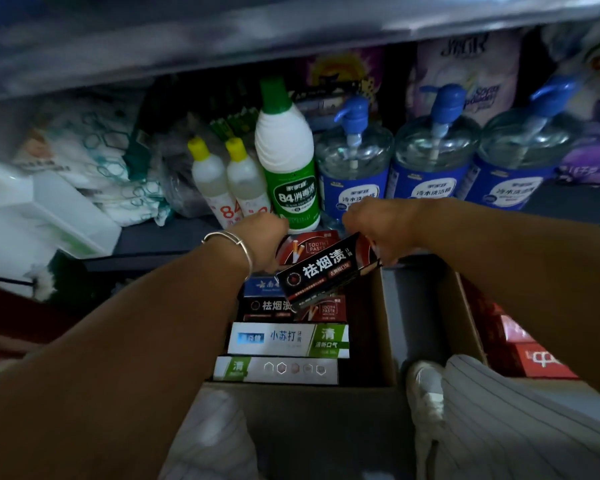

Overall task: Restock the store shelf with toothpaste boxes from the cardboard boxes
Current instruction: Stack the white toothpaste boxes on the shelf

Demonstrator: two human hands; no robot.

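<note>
Picking step: right hand [378, 225] pinches black toothpaste box [326, 271] above cardboard box [378, 323]; left hand [264, 237] grip hidden. Next: lift to shelf [160, 237].

Dark shelf [174, 237] carries green-capped bottle [286, 161], two yellow-capped bottles [227, 181], three blue pump bottles [430, 157].

One camera, worn on the head

It looked forward and down, very near, over both arms at an open cardboard box [371, 327] on the floor and the low shelf [174, 237] edge just behind it.
</note>
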